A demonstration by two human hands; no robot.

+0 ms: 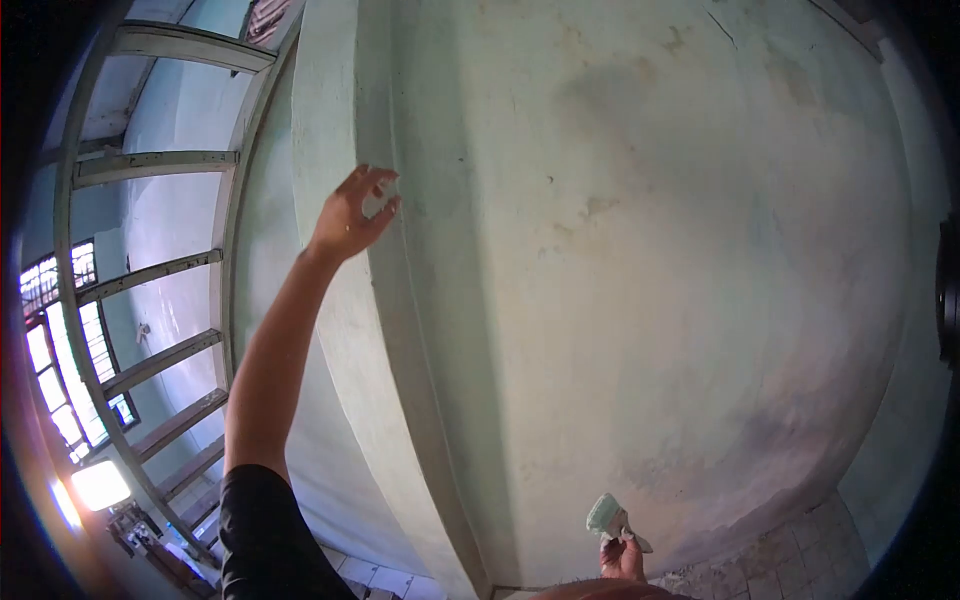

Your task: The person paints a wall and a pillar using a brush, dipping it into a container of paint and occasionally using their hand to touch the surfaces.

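My left hand point(357, 212) is raised in front of the pale green wall pillar point(335, 120), its fingers curved and apart with nothing seen between them. Low in the view, my right hand point(624, 558) grips a paintbrush point(607, 515) by its handle. The brush's bristle end is coated pale green and points up and to the left. Behind both hands stands the stained, pale green wall point(620, 300).
A wooden ladder-like frame point(232, 170) rises on the left, with a barred window point(75, 350) beyond it. A bright lamp point(100, 485) shines at the lower left. Floor tiles point(775, 560) show at the bottom right.
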